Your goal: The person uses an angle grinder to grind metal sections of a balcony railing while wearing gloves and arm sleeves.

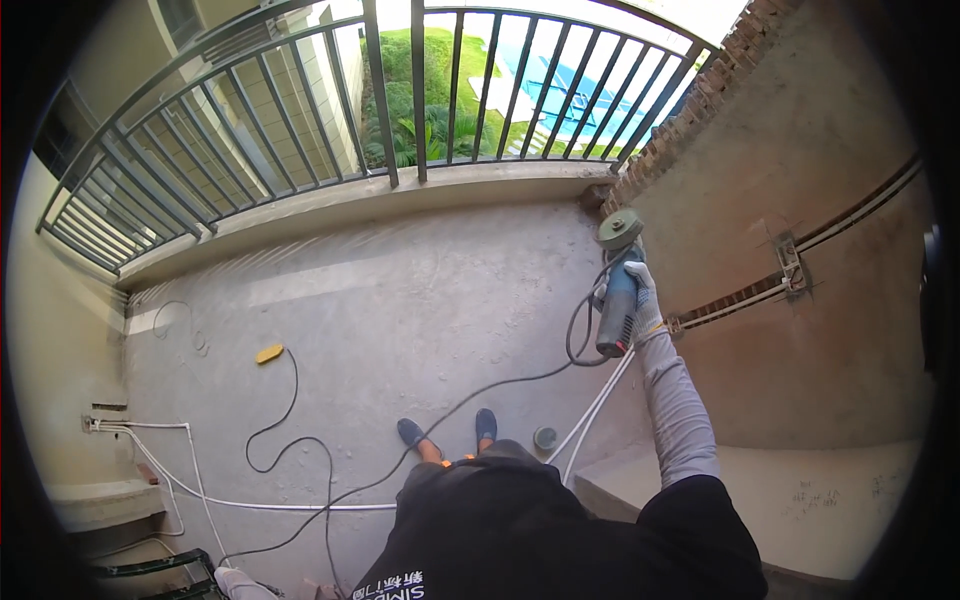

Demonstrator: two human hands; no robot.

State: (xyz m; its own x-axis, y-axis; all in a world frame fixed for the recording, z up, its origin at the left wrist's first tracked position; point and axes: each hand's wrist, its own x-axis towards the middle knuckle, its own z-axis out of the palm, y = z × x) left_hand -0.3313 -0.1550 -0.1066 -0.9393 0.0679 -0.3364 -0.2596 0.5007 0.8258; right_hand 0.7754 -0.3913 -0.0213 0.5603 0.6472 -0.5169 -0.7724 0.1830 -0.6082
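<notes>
My right hand (647, 295), in a white glove, is wrapped round the blue-grey body of an angle grinder (619, 310). The round grey-green disc (620, 229) points away from me, close to the rough edge of the right wall. A dark cord (480, 388) loops off the tool and runs across the floor to the lower left. What shows of my left hand (236, 583) is a pale gloved patch at the bottom edge, beside a dark green frame (160, 566). Its fingers cannot be made out.
A metal railing (390, 110) stands on a low ledge ahead. White pipes (300, 507) cross the floor near my feet. A yellow power strip (270, 354) and a small round can (545, 438) rest on the concrete. The right wall (780, 370) has a pipe-filled groove.
</notes>
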